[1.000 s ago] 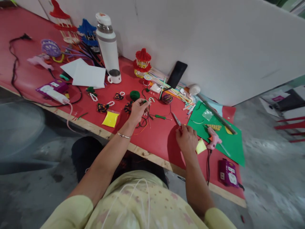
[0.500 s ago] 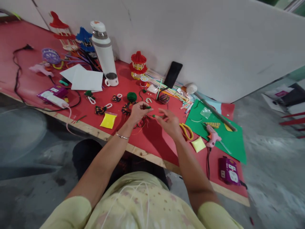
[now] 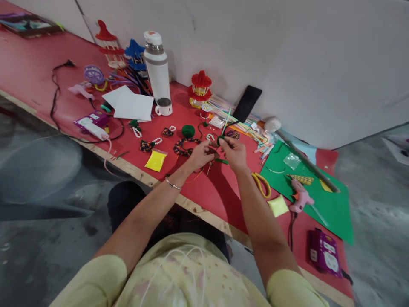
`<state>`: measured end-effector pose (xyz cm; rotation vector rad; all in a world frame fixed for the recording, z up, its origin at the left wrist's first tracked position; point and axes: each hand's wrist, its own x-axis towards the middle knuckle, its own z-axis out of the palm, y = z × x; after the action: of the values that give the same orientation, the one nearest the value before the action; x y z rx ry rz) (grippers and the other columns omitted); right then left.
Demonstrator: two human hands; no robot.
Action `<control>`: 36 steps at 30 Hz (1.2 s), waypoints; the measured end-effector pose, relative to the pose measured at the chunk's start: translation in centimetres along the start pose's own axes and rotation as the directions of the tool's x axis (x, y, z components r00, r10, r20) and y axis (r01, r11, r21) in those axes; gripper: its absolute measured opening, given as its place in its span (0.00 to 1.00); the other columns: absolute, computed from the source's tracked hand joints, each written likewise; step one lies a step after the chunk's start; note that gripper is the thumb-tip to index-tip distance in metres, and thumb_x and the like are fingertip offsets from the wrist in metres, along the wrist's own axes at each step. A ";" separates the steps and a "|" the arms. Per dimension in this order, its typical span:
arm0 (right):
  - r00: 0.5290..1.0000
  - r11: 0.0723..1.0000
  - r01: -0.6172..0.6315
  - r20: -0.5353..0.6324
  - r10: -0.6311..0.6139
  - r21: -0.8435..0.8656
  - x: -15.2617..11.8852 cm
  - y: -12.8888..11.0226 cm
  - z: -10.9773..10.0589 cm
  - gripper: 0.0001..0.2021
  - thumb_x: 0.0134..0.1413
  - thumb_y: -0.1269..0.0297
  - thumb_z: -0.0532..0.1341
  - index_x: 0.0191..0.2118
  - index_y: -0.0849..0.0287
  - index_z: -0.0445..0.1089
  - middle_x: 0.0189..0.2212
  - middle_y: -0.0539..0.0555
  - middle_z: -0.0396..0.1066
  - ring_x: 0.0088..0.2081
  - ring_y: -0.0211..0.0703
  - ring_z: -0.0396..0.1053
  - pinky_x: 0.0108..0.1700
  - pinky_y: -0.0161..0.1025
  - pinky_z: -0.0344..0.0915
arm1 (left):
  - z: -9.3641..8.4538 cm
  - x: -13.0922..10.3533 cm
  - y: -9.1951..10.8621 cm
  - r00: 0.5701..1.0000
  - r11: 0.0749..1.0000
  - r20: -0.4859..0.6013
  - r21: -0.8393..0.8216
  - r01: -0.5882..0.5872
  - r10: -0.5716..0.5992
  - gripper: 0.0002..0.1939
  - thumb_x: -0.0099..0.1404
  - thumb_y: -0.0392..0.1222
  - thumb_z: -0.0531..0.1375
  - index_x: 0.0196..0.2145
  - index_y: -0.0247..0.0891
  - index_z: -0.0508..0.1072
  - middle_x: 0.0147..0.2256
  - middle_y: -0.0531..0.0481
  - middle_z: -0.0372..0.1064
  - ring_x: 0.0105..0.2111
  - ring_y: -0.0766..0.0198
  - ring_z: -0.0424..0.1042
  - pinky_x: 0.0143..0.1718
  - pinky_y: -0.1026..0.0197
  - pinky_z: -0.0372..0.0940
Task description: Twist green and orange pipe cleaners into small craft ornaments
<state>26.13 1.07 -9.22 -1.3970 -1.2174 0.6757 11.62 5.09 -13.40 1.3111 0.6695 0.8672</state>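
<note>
Over the red table (image 3: 204, 194), my left hand (image 3: 202, 156) has its fingers pinched near a small green piece (image 3: 221, 161) and thin threads. My right hand (image 3: 234, 151) is closed on a dark green piece (image 3: 220, 140) at its fingertips, close to my left fingers. Just left of the hands lies a ring of dark multicoloured yarn (image 3: 181, 147). Behind it sits a green yarn ball (image 3: 188, 131). A white hook-shaped piece (image 3: 210, 137) lies behind my left fingers. What my left fingertips grip is too small to make out.
A white flask (image 3: 157, 70) and cup (image 3: 164, 106) stand at the back left. Yellow-handled scissors (image 3: 261, 185), a pink glue gun (image 3: 300, 195) and a green sheet (image 3: 335, 213) lie right. A yellow packet (image 3: 156, 160) lies left, and a phone (image 3: 247, 103) leans on the wall.
The camera view has shifted, so the table items appear further right. My right hand has risen slightly from beside my left and now has a dark green piece at its fingertips.
</note>
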 end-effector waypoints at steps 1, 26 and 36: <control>0.999 1.000 -0.005 -0.041 0.006 0.026 0.4 -0.2 0.0 0.17 0.56 0.49 0.64 0.39 0.59 0.77 0.22 0.47 0.70 0.23 0.34 0.63 0.25 0.33 0.59 | 0.1 0.0 -0.1 1.000 1.000 0.020 0.013 0.012 -0.012 0.13 0.54 0.40 0.68 0.36 0.36 0.72 0.24 0.55 0.71 0.19 0.71 0.65 0.21 0.68 0.57; 0.987 0.989 -0.114 -0.121 0.102 -0.098 3.6 7.6 -0.2 0.18 0.53 0.52 0.64 0.42 0.61 0.77 0.31 0.53 0.78 0.28 0.39 0.71 0.33 0.36 0.69 | 0.5 -0.5 -1.3 0.975 0.957 0.084 0.227 0.183 -0.206 0.19 0.57 0.43 0.68 0.43 0.30 0.76 0.27 0.46 0.77 0.17 0.71 0.67 0.19 0.67 0.60; 0.991 0.926 -0.034 -0.130 -0.016 -0.377 3.3 8.9 0.2 0.17 0.57 0.56 0.62 0.48 0.57 0.77 0.42 0.55 0.80 0.42 0.47 0.76 0.48 0.41 0.70 | -2.5 6.1 1.2 0.942 0.355 0.004 0.926 -0.130 0.336 0.10 0.66 0.35 0.56 0.36 0.34 0.79 0.38 0.41 0.76 0.41 0.56 0.73 0.46 0.57 0.64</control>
<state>29.55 5.47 -16.89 -1.7383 -1.2809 0.3553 12.61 11.59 -12.24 2.4324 1.2472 0.8643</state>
